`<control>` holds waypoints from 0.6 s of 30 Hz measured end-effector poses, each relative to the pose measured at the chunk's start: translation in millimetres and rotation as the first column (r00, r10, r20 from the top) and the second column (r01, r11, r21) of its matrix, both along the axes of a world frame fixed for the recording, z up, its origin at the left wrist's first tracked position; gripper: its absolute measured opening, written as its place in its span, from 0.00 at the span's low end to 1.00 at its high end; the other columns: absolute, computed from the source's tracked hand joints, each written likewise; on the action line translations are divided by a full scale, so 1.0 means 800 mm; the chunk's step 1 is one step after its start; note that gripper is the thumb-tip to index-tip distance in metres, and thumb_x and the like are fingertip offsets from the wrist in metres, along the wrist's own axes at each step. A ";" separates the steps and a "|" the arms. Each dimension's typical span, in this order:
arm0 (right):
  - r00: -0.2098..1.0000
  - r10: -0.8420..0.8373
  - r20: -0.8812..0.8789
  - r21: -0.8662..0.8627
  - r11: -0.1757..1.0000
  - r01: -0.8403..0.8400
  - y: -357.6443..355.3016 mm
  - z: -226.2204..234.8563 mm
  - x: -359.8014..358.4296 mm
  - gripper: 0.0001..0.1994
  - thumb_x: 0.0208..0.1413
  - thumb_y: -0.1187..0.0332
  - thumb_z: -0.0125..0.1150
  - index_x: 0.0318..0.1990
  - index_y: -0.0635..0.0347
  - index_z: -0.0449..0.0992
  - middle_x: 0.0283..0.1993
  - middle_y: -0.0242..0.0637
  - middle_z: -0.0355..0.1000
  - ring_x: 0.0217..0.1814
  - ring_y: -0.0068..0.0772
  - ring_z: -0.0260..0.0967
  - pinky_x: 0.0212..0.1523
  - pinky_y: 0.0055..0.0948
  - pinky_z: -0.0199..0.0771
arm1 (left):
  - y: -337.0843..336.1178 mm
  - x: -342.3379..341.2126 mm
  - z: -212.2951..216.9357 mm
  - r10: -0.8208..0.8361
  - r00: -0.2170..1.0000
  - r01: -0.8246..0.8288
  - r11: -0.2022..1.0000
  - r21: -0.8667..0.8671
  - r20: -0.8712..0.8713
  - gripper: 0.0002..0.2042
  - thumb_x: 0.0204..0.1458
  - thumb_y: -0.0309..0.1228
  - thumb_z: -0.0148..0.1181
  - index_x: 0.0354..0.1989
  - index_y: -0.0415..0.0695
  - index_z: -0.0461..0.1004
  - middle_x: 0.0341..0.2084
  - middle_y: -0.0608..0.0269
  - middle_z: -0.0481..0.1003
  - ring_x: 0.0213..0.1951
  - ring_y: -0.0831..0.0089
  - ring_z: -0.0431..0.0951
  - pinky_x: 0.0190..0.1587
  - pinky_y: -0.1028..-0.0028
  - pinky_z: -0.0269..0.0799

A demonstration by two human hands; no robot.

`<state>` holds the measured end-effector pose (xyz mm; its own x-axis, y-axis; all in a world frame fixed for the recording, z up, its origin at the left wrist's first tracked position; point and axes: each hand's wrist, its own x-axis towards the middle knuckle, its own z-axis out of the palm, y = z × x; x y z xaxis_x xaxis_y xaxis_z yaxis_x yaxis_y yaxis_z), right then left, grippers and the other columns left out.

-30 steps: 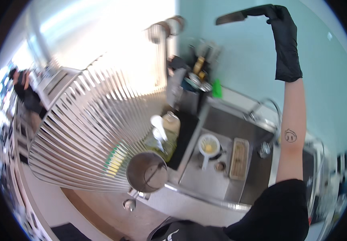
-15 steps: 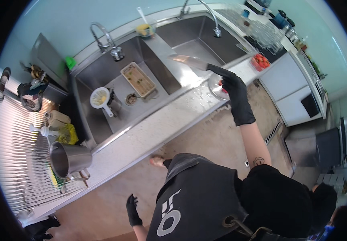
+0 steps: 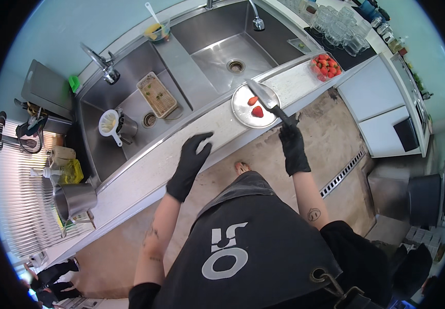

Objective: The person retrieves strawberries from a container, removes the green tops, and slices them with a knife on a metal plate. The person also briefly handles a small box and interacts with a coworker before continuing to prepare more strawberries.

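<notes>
In black gloves, my right hand [image 3: 293, 148] grips a kitchen knife [image 3: 263, 95] by its dark handle. The broad blade lies over a round metal plate [image 3: 242, 109] on the counter ledge; whether it touches cannot be made out. On that plate are two red strawberry pieces [image 3: 257, 112], to the left of the blade. My left hand [image 3: 187, 167] hangs at the ledge's front edge, left of the plate, with thumb and fingers apart and nothing in it. A clear box of strawberries [image 3: 326, 67] stands right of the plate.
Behind the ledge are two steel sinks [image 3: 220, 51]. The left one holds a rectangular tray [image 3: 156, 95] and a white strainer [image 3: 110, 123]. A glass bowl [image 3: 156, 32] sits behind. Glasses [image 3: 338, 26] crowd the far right; a steel pot [image 3: 75, 200] stands at left.
The knife has come down from the air to over the plate. My left hand has risen from low beside me to the ledge. The view has shifted, and the strawberry pieces now show fully.
</notes>
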<state>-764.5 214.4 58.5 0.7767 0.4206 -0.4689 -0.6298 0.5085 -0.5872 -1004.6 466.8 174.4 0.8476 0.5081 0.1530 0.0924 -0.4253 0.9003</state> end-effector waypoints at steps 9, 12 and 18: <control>0.956 0.286 0.062 -0.440 0.868 -0.231 -0.009 0.077 0.016 0.17 0.58 0.55 0.50 0.46 0.58 0.70 0.44 0.40 0.73 0.40 0.33 0.72 0.40 0.29 0.69 | -0.020 0.230 -0.055 -0.009 0.998 0.019 0.987 0.158 -0.060 0.15 0.40 0.28 0.62 0.40 0.42 0.75 0.34 0.53 0.76 0.37 0.57 0.75 0.42 0.65 0.70; 0.937 0.338 0.085 -0.548 0.801 -0.239 -0.014 0.080 0.028 0.18 0.57 0.53 0.52 0.46 0.59 0.70 0.43 0.39 0.73 0.39 0.31 0.72 0.39 0.28 0.68 | -0.025 0.242 -0.060 0.006 0.994 0.015 0.981 0.196 -0.109 0.15 0.38 0.25 0.62 0.38 0.41 0.74 0.31 0.52 0.75 0.34 0.56 0.75 0.39 0.65 0.71; 0.781 0.433 0.450 -0.743 0.667 0.059 -0.008 0.061 0.071 0.20 0.52 0.57 0.62 0.46 0.63 0.71 0.44 0.37 0.72 0.42 0.30 0.69 0.39 0.31 0.67 | -0.034 0.241 -0.069 0.057 0.998 -0.057 0.996 0.070 0.014 0.15 0.38 0.22 0.60 0.39 0.40 0.72 0.28 0.51 0.73 0.31 0.57 0.74 0.35 0.65 0.70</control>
